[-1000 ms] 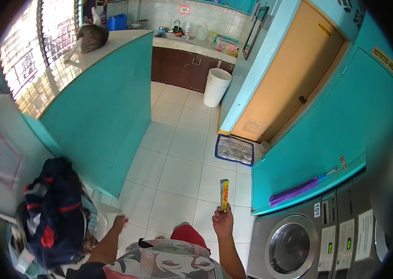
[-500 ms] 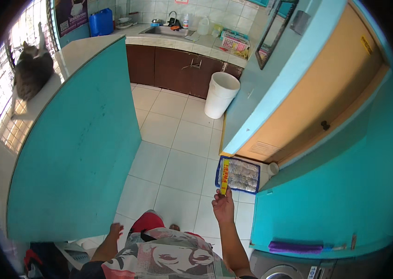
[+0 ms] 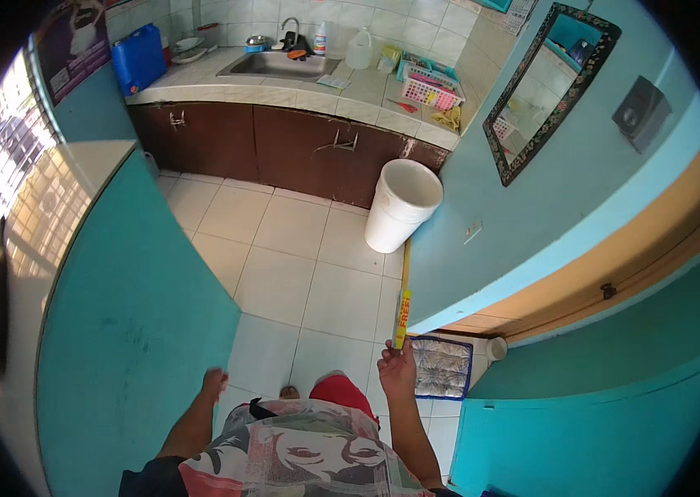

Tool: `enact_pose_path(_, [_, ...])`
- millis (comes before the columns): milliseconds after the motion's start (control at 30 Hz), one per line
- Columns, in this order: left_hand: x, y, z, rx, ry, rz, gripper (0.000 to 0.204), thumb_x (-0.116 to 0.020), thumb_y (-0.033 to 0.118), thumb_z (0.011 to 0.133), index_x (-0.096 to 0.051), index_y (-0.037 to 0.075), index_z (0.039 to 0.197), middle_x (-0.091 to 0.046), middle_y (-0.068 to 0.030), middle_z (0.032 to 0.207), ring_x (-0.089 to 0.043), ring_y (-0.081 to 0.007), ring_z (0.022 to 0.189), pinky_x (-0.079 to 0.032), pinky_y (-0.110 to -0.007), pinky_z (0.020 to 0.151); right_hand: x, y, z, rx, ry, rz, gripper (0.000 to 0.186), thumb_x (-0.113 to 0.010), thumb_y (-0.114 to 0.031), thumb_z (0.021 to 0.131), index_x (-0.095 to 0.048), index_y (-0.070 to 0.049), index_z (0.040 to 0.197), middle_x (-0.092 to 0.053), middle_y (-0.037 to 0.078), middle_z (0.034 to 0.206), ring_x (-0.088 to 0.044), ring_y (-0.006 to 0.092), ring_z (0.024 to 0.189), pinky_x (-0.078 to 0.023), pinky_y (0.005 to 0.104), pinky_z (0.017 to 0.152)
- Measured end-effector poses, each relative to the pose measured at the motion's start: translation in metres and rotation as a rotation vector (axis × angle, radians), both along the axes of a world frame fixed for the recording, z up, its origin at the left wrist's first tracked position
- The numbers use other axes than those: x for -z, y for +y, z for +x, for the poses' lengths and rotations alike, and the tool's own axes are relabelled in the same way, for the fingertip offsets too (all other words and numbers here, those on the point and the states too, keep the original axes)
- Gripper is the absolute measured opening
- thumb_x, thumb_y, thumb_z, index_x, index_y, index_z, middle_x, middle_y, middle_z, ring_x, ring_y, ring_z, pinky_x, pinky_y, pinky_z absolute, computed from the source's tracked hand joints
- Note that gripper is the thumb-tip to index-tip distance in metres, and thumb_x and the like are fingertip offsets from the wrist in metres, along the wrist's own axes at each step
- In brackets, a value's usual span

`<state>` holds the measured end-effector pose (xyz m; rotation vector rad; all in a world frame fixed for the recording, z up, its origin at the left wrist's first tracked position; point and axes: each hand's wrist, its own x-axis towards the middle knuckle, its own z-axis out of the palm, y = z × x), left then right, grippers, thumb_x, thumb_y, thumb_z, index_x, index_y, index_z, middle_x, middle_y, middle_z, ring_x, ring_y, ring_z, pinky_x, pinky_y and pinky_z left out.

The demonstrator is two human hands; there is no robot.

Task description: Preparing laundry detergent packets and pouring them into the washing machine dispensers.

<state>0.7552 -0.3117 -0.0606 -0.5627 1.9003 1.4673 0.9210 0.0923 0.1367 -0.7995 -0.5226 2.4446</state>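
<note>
**Yellow packet (image 3: pixel 402 320) stood upright in the right grip (image 3: pixel 397 352), on the near side of the white bin (image 3: pixel 397 217)**

The right grip pinched the slim packet by its lower end, the thumb and fingers pressed against it. Bold red capital lettering ran lengthwise along the packet's yellow face and could be read. The left grip (image 3: pixel 215 383) was nearer the person than the bin and to its left, in front of the edge of a teal partition (image 3: pixel 135 315); I could not tell whether its fingers were spread or pressed together, or whether they touched the partition.

Nearer the person than the bin and to its right, a quilted mat (image 3: pixel 441 369) with a blue border lay on the floor. On the wall right of the bin hung a dark-framed mirror (image 3: pixel 550 93). Beyond the bin, a tiled tabletop (image 3: pixel 209 87) carried a pink-and-white basket (image 3: pixel 433 91). Farther left of the bin on that tabletop were a clear jug (image 3: pixel 359 51), a white bottle (image 3: pixel 320 40) whose label was too small to read, a metal sink (image 3: pixel 271 66) and a blue container (image 3: pixel 138 60). Leftmost from the bin was a dark poster (image 3: pixel 77 50) with a white picture. High above the bin and to its right, a printed sheet (image 3: pixel 521 14) had illegible small print.
</note>
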Motion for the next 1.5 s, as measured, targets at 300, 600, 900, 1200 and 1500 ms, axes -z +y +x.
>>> enact_pose_path(300, [-0.103,0.228,-0.242,0.034,0.198,0.149,0.039,-0.05,0.03,0.079,-0.041,0.008,0.111,-0.054,-0.0065,0.1,-0.052,-0.0162,0.091,-0.039,-0.035,0.073,0.0,0.147,-0.181,0.079,-0.017,0.08,0.023,-0.049,-0.034,0.084,-0.045,-0.021,0.103,-0.054,0.003,0.081,-0.048,0.01,0.062,-0.038,0.0208,0.048])
enact_pose_path(600, [-0.015,0.204,-0.282,-0.231,-0.277,-0.099,0.014,-0.043,0.026,0.08,-0.051,0.015,0.085,-0.059,-0.0015,0.083,-0.055,-0.0144,0.071,-0.04,-0.037,0.06,-0.028,0.322,-0.367,0.18,-0.109,0.088,0.039,-0.042,-0.049,0.082,-0.041,-0.02,0.108,-0.055,0.004,0.091,-0.05,0.0139,0.073,-0.037,0.0229,0.052])
enact_pose_path(900, [0.005,0.272,-0.481,-0.247,-0.188,-0.115,0.013,-0.045,0.025,0.079,-0.05,0.014,0.072,-0.049,0.0002,0.065,-0.045,-0.0134,0.056,-0.036,-0.032,0.047,0.014,0.411,-0.512,0.01,-0.167,0.053,0.03,-0.051,-0.029,0.082,-0.045,-0.015,0.108,-0.056,0.006,0.092,-0.055,0.0155,0.067,-0.041,0.0227,0.051])
enact_pose_path(1200, [-0.11,0.5,-0.747,-0.027,0.565,0.074,0.038,-0.047,0.009,0.08,-0.038,0.004,0.118,-0.047,-0.0099,0.107,-0.046,-0.0182,0.098,-0.038,-0.029,0.083,-0.114,0.401,-0.634,-0.012,-0.081,0.347,0.03,-0.047,-0.012,0.08,-0.043,-0.011,0.11,-0.056,0.005,0.092,-0.051,0.0109,0.074,-0.039,0.0229,0.061])
enact_pose_path(1500, [-0.138,0.703,-0.885,-0.024,0.278,0.374,0.055,-0.058,0.02,0.071,-0.034,0.004,0.118,-0.046,-0.0136,0.109,-0.045,-0.0235,0.098,-0.036,-0.038,0.08,-0.333,0.389,-0.704,-0.278,0.217,1.241,0.063,-0.063,-0.009,0.062,-0.038,-0.004,0.119,-0.052,0.017,0.104,-0.052,0.0213,0.093,-0.042,0.0319,0.074])
